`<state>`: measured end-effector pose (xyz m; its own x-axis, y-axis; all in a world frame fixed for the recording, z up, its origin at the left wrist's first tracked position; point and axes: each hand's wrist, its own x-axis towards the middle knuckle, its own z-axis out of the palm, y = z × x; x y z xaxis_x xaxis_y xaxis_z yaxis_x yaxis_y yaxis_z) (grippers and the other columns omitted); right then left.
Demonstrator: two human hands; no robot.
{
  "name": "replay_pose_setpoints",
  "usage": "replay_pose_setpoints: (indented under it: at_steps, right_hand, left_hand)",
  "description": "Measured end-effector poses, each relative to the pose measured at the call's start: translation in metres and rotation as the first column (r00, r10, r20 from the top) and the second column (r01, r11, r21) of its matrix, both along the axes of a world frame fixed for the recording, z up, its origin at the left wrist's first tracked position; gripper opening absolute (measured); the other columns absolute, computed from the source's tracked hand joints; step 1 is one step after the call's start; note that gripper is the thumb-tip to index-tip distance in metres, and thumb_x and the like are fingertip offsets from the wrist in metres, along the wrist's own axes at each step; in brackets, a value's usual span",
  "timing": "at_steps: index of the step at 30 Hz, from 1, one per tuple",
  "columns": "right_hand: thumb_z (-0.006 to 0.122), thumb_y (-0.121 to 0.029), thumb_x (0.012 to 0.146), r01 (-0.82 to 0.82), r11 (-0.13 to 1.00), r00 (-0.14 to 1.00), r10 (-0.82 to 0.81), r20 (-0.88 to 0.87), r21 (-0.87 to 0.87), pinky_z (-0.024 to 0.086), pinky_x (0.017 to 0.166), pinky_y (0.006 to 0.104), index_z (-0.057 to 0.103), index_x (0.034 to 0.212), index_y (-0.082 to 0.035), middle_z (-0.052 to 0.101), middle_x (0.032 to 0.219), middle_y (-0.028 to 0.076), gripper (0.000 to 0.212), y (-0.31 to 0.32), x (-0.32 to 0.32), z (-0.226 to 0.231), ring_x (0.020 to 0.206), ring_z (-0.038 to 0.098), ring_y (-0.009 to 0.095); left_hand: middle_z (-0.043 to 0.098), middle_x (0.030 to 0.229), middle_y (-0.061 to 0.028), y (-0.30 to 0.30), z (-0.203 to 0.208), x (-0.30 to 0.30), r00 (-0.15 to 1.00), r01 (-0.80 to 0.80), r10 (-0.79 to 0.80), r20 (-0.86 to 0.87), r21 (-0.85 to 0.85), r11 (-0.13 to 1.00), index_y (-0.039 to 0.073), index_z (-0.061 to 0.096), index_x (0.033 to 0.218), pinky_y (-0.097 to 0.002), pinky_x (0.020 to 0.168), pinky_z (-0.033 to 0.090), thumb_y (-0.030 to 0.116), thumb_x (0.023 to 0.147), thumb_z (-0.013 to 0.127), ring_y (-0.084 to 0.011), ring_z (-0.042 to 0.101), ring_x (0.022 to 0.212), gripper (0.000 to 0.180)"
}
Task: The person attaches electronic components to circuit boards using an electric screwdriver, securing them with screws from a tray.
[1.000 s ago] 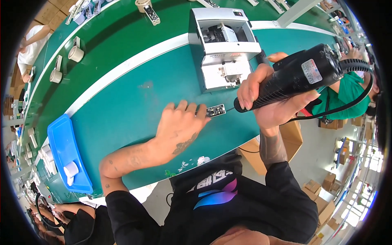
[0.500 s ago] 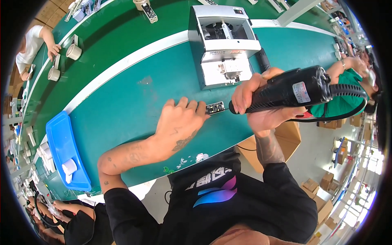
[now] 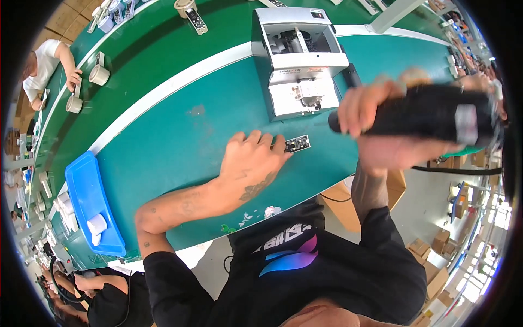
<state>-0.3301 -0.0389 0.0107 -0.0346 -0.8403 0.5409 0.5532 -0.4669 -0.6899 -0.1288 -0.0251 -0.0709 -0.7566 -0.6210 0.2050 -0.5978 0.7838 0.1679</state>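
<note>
Around a black electric screwdriver (image 3: 425, 117), the fingers of my right hand (image 3: 389, 155) are wrapped. The screwdriver lies nearly level in the air, its nose pointing left and its cord leaving on the right; motion blurs both. On the green table, my left hand (image 3: 250, 163) has its fingers closed on the near end of a small circuit board (image 3: 298, 144). The rest of the board shows past the fingertips, and its gripped end is hidden. A gap separates the screwdriver's nose from the board. Beyond them stands a silver and dark grey screw feeder (image 3: 307, 60).
A blue tray (image 3: 81, 185) holding a white plastic part (image 3: 97, 224) lies at the left. Past the white rail, a green conveyor belt (image 3: 163, 60) carries white round parts with boards. Co-workers sit at the far left, lower left and right. Cardboard boxes stand on the right.
The screwdriver in my right hand has moved right, away from the board. My left hand and the board have shifted slightly to the right.
</note>
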Motion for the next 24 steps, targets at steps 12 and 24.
replay_pose_setpoints:
  at_steps: [12, 24]
  right_hand:
    - [0.015, -0.086, 0.086, 0.303, 0.951, 0.856, -0.239, -0.458, 0.070, 0.041, 0.040, 0.0309, 0.042, 0.115, 0.001, 0.048, 0.055, 0.009, 0.096, -0.042, 0.011, 0.003, 0.039, 0.044, 0.017]
    - [0.026, -0.098, 0.072, -0.032, 0.955, 0.998, 0.049, -0.050, 0.296, 0.040, 0.045, 0.0368, 0.038, 0.130, -0.010, 0.049, 0.063, 0.010, 0.106, 0.000, 0.031, -0.008, 0.045, 0.047, 0.021]
  left_hand:
    - [0.064, 0.094, -0.0094, -0.009, 0.040, 0.021, 0.995, -0.098, 0.099, 0.030, -0.023, 0.995, -0.001, 0.064, 0.120, -0.0340, 0.079, 0.048, 0.048, 0.083, 0.070, -0.0233, 0.061, 0.095, 0.062]
    - [0.065, 0.081, -0.0055, -0.014, 0.053, 0.051, 0.962, 0.043, -0.092, 0.257, 0.188, 0.981, -0.003, 0.059, 0.125, -0.0349, 0.076, 0.042, 0.041, 0.083, 0.074, -0.0204, 0.062, 0.084, 0.063]
